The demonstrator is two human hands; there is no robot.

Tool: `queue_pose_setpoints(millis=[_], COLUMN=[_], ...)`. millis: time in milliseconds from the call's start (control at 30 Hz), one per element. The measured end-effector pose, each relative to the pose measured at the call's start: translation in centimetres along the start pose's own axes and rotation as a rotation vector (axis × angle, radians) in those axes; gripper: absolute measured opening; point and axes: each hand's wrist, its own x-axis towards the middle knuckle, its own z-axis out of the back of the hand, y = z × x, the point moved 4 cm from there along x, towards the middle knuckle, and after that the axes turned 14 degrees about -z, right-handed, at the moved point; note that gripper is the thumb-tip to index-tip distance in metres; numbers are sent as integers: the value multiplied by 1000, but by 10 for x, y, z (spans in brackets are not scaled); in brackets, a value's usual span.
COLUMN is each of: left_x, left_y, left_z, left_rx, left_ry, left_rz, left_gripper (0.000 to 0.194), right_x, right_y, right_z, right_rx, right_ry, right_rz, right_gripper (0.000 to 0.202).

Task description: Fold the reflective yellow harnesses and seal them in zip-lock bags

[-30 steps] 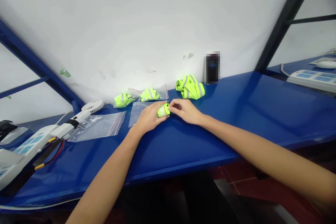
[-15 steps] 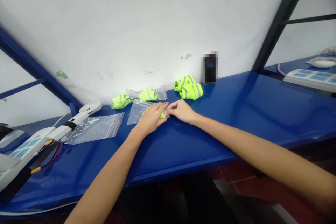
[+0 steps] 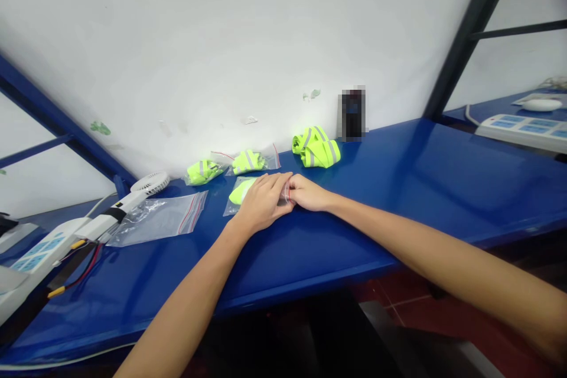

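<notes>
L hand lies palm-down over a neon-yellow fabric bundle, which sits in a clear plastic zip bag w/ a red-lined mouth on the blue bench. Its fingers are nearly straight & close together, thumb set apart; gripping vs. just pressing is unclear b/c the hand hides most of the bundle. R hand is curled, thumb & fingertips pinched at the bag's mouth.

Key relation: bundle is directly under L hand, so L is nearer to it; R is nearest the mouth end, just R of the L fingertips & thumb. Bag's long axis looks to run approx. L–R along the bench: one end shows L of L hand, red line at the other, btwn the two hands. Bundle's visible end points L; the rest's angle is hidden. Rel. to R hand, bundle is to the L, w/ L fingers in btwn.

Around: a neon-yellow bagged bundle & a second bagged bundle are farther back nr the white wall; a loose neon-yellow, grey-striped strap bundle is behind R hand, apart from it; a flat clear plastic bag lies L of L hand, well apart.
</notes>
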Motion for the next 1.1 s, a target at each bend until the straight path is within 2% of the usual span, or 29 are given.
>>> queue_pose_setpoints(millis=[100, 167, 267, 333, 433, 533, 600, 667, 733, 767, 933, 1100], left_x=[0, -1, -11, -22, -35, -42, -41, -38, -33, -31, -26, -29], left_y=[-8, -9, 11, 30, 59, 81, 86, 84, 75, 69, 48, 47], left_z=[5, 12, 26, 32, 26, 11, 5, 4, 7, 9, 6, 10], left_rx=[-124, -245, -279, -159, -58, -287, -446, -509, -498, -478, -292, -279], left_ry=[-25, -127, -407, -516, -487, -487, -532, -560, -515, -455, -58, 81], left_rz=[-49, -55, 97, 249, 439, 567, 600, 596, 548, 506, 341, 242], left_gripper=[77, 73, 51, 45, 41, 46, 50, 52, 51, 49, 51, 55], right_x=[-1, -2, -3, -3, -3, -3, -5, -7, -8, -8, -9, -8], right_y=[0, 0, 1, 3, 4, 4, 5, 6, 7, 8, 6, 6], right_z=[-1, -1, 0, 0, 1, 1, 2, 1, 1, 1, 3, 4], right_rx=[0, -21, -48, -49, -55, -80, -95, -102, -105, -108, -152, -170], right_ry=[21, 13, 23, 28, 15, -21, -39, -49, -71, -88, -205, -258], right_rz=[4, -29, -74, -67, -81, -110, -97, -76, -60, -56, -113, -143], right_gripper=[8, 13, 27, 35, 40, 41, 42, 43, 44, 44, 43, 45])
